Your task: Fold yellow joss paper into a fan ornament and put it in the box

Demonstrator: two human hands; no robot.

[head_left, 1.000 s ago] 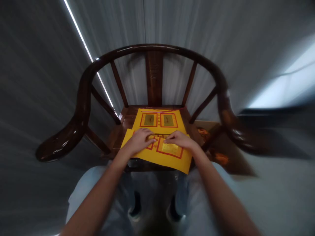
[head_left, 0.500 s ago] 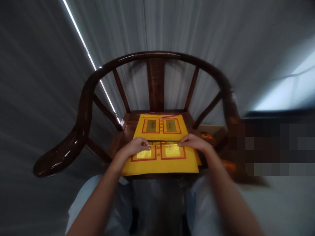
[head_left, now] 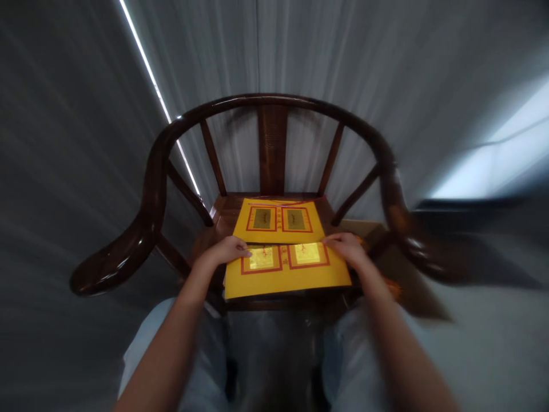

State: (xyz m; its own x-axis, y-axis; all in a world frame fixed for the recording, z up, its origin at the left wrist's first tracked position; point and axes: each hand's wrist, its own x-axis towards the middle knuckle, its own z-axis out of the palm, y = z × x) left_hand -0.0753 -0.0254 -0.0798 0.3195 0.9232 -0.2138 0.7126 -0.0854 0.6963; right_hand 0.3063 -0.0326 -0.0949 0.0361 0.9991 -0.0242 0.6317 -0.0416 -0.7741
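Note:
A yellow sheet [head_left: 283,280] with red frames and two shiny gold squares lies at the front of the chair seat. My left hand [head_left: 229,250] pinches its upper left edge, thumb on top. At the upper right corner, my right hand [head_left: 344,245] grips the same sheet between thumb and fingers. Behind it rests another yellow sheet [head_left: 278,236] with two dull gold squares in red frames, and thin red strings cross its far edge. What lies beneath the front sheet is mostly hidden.
A dark wooden chair [head_left: 273,149] with a curved rail and armrests surrounds the sheets. An open cardboard box [head_left: 412,269] with orange items stands on the floor to the right. Grey curtains [head_left: 231,51] hang behind. My knees are below the seat.
Both hands have shifted the front sheet slightly right and away from me, nearer the back sheet. My left hand now sits farther toward the sheet's left edge. The camera view has moved a little.

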